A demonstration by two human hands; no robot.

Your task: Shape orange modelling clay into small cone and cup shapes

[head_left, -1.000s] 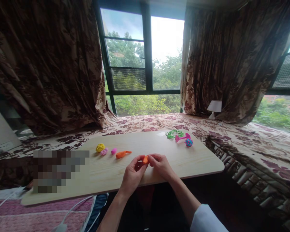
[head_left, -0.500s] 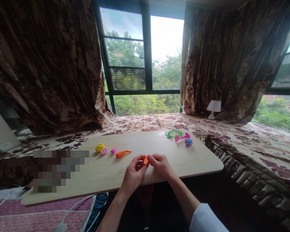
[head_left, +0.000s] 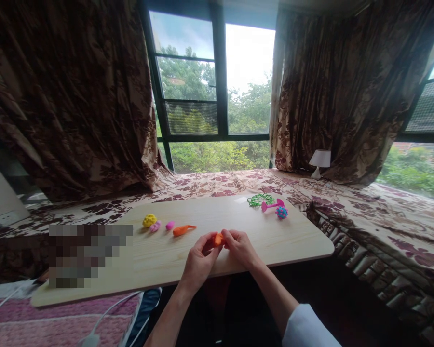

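Above the near side of the tabletop (head_left: 159, 270), I have the left grip (head_left: 198, 262) and right grip (head_left: 244, 250) both pinched on a small orange piece (head_left: 219, 239); light, even pressure should steady it. Farther, left, lies a tapered orange piece (head_left: 183, 231).

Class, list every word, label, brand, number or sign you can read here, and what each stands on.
None can be read.
Held orange lump, table, lamp: no legible text.
Socket panel: too small and dim to tell.
Pixelated patch: anything beneath is hidden.
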